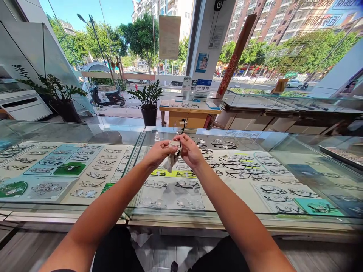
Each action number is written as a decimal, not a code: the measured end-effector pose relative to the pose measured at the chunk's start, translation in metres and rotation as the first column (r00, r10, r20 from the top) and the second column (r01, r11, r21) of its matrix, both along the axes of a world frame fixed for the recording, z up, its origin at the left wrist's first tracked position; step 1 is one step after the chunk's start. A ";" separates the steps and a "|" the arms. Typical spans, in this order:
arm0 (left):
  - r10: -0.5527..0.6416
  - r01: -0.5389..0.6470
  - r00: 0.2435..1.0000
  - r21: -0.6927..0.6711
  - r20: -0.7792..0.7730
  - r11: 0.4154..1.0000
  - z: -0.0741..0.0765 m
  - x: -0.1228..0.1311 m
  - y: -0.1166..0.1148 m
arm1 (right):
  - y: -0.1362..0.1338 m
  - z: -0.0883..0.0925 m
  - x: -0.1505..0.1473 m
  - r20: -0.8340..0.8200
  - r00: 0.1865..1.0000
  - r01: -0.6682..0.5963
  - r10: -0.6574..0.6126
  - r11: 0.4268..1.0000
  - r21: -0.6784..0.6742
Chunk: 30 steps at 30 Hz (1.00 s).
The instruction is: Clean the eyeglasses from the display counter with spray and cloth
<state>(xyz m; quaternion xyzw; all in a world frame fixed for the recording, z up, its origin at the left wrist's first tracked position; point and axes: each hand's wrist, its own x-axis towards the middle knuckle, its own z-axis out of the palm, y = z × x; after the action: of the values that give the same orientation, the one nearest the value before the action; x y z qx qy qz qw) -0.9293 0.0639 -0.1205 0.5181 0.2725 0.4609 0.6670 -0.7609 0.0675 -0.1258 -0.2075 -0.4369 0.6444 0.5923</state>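
Observation:
Above the glass counter [170,213] my two hands meet in the middle. My left hand [159,152] is closed on a pale, crumpled cloth [170,163], which hangs down below the fingers. In my right hand [191,151] is a pair of eyeglasses [183,126], pinched between thumb and fingers. One lens and a dark part of the frame stick up above the hands. The cloth touches the glasses between my fingers; the rest of the frame is hidden there. Just behind my left hand stands a small white-capped spray bottle [157,136].
Rows of eyeglasses [239,166] lie under the counter's glass on both sides. Beyond the counter are a potted plant [149,104] and a wooden display table [190,109]. My legs [116,249] are close to the counter's front edge.

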 end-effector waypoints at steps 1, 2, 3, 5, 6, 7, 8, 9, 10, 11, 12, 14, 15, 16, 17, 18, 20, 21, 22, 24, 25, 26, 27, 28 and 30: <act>0.016 -0.016 1.000 -0.015 0.014 1.000 0.001 0.000 -0.001 | 0.000 0.000 -0.001 0.006 1.000 -0.001 0.001 1.000 0.004; 0.031 -0.031 0.999 -0.025 0.023 0.999 0.002 0.000 -0.001 | 0.000 -0.001 -0.001 0.012 1.000 -0.001 0.001 1.000 0.007; 0.044 -0.043 0.999 -0.028 0.027 0.999 0.002 0.001 -0.002 | 0.000 -0.001 -0.002 0.013 1.000 0.000 0.000 1.000 0.009; 0.067 -0.067 0.997 -0.022 0.022 0.998 0.003 0.002 -0.003 | 0.000 -0.003 -0.003 0.010 1.000 -0.001 0.001 1.000 0.003; 0.079 -0.079 0.997 -0.019 0.014 0.997 0.002 0.003 -0.004 | 0.001 -0.004 -0.004 0.010 1.000 -0.003 0.003 1.000 -0.002; 0.091 -0.091 0.996 -0.016 0.002 0.996 0.002 0.003 -0.004 | 0.001 -0.004 -0.004 0.013 1.000 -0.005 0.005 1.000 -0.005; 0.105 -0.106 0.994 -0.007 -0.012 0.994 0.001 0.004 -0.005 | 0.002 -0.005 -0.005 0.017 1.000 -0.002 0.002 1.000 -0.005; 0.125 -0.125 0.992 0.013 -0.031 0.992 0.000 0.004 -0.005 | 0.003 -0.006 -0.005 0.023 1.000 0.004 -0.004 1.000 -0.002; 0.153 -0.150 0.987 0.047 -0.056 0.987 0.000 0.004 -0.006 | 0.003 -0.006 -0.005 0.031 0.999 0.013 -0.013 1.000 0.003; 0.188 -0.180 0.978 0.091 -0.089 0.979 -0.001 0.004 -0.006 | 0.003 -0.006 -0.005 0.038 0.999 0.023 -0.023 1.000 0.008; 0.227 -0.209 0.965 0.139 -0.128 0.968 -0.001 0.003 -0.006 | 0.003 -0.006 -0.005 0.042 0.999 0.032 -0.033 0.999 0.012; 0.272 -0.227 0.939 0.215 -0.211 0.950 -0.001 0.002 -0.006 | 0.003 -0.005 -0.005 0.042 0.998 0.047 -0.047 0.999 0.016; 0.264 -0.207 0.932 0.234 -0.247 0.950 -0.001 0.001 -0.006 | 0.003 -0.004 -0.005 0.042 0.998 0.050 -0.051 0.999 0.015; 0.239 -0.175 0.932 0.240 -0.272 0.955 -0.001 0.000 -0.006 | 0.003 -0.004 -0.005 0.042 0.998 0.051 -0.052 0.999 0.010; 0.204 -0.137 0.938 0.237 -0.282 0.962 -0.001 0.000 -0.007 | 0.002 -0.003 -0.004 0.041 0.998 0.050 -0.051 0.999 0.002; 0.167 -0.103 0.946 0.229 -0.277 0.968 -0.001 0.000 -0.007 | 0.002 -0.003 -0.004 0.038 0.998 0.050 -0.050 0.999 -0.004; 0.116 -0.066 0.965 0.210 -0.233 0.975 -0.001 0.001 -0.008 | 0.001 -0.003 -0.004 0.031 0.998 0.051 -0.051 0.999 -0.005; 0.104 -0.062 0.973 0.202 -0.206 0.977 -0.001 0.001 -0.008 | 0.000 -0.002 -0.004 0.029 0.998 0.053 -0.053 0.999 0.000; 0.098 -0.062 0.979 0.198 -0.180 0.978 -0.001 0.002 -0.009 | -0.001 -0.002 -0.004 0.028 0.998 0.059 -0.059 0.998 0.007; 0.097 -0.065 0.984 0.207 -0.148 0.976 0.000 0.004 -0.009 | -0.003 0.000 -0.007 0.041 0.996 0.077 -0.077 0.997 0.017; 0.100 -0.068 0.985 0.220 -0.139 0.973 0.000 0.005 -0.010 | -0.004 0.001 -0.008 0.054 0.995 0.088 -0.089 0.996 0.021; 0.103 -0.069 0.986 0.235 -0.133 0.969 0.001 0.005 -0.010 | -0.006 0.003 -0.009 0.072 0.992 0.100 -0.102 0.995 0.030; 0.105 -0.070 0.986 0.252 -0.131 0.965 0.001 0.006 -0.010 | -0.006 0.005 -0.009 0.096 0.988 0.121 -0.125 0.992 0.045; 0.109 -0.072 0.985 0.266 -0.130 0.961 0.001 0.006 -0.010 | -0.006 0.007 -0.008 0.122 0.978 0.160 -0.168 0.984 0.075; 0.135 -0.094 0.983 0.285 -0.127 0.954 0.002 0.005 -0.010 | -0.003 0.011 0.000 0.171 0.927 0.305 -0.333 0.936 0.174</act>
<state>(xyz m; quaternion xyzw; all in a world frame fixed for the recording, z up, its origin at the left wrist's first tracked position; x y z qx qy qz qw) -0.9243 0.0541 -0.1181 0.6218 0.2826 0.4936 0.5384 -0.7607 0.0642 -0.1146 -0.2954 -0.4993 0.4821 0.6565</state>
